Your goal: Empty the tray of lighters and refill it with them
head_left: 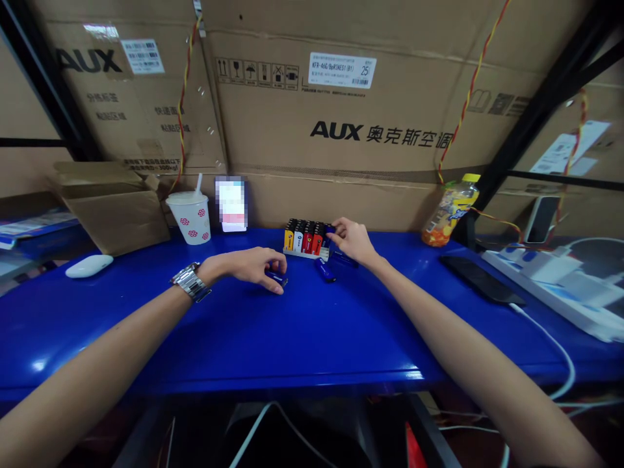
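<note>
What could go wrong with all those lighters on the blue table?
The right hand is touching the lighter tray area, so a bump might tip it and spill the lighters. The loose blue lighter might get knocked off the blue table. The blue lighter under the left hand might spark if pressed, and cardboard boxes stand close behind.

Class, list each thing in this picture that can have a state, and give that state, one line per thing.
Left hand: fingers curled over a blue lighter
Right hand: fingers at the end of the lighter row
Lighter tray: lighters standing in a row
Loose blue lighter: lying on the table
Cardboard box: flaps open
Paper cup: lidded, straw in
Juice bottle: capped
</note>
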### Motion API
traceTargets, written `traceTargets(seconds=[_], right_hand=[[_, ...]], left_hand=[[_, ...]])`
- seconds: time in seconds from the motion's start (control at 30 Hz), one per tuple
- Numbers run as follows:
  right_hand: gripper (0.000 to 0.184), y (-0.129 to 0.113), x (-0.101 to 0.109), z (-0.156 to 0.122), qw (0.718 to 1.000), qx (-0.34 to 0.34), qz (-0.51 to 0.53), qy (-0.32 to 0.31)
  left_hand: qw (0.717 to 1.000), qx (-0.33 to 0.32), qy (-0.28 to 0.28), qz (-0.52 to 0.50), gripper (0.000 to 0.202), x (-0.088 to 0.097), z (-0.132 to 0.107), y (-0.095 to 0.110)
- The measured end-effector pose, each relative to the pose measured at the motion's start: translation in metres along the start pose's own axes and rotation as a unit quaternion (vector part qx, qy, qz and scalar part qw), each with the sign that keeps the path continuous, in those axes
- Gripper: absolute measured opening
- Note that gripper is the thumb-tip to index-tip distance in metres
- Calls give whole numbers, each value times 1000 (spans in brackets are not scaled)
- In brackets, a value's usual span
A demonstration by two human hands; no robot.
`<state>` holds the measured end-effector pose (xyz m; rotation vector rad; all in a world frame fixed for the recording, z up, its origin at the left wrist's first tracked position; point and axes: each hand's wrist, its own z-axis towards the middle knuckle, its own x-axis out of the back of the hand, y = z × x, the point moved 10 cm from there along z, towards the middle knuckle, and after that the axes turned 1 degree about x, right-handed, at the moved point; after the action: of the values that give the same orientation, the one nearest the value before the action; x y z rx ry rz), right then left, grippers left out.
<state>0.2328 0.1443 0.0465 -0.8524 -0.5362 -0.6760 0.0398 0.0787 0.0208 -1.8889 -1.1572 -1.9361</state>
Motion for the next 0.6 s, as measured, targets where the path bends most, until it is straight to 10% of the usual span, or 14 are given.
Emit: traceTargets(seconds=[0.23, 0.4, 0.6], right_hand=[[32, -15, 13, -2, 995, 7, -85, -49], [31, 17, -5, -13, 943, -68, -187, -265], [38, 30, -14, -29, 932, -138, -29, -334]], left_hand=[[990, -48, 129, -12, 19, 9, 5, 8], [981, -41, 180, -63, 20, 9, 9, 11], [971, -34, 206, -116, 29, 5, 9, 15]])
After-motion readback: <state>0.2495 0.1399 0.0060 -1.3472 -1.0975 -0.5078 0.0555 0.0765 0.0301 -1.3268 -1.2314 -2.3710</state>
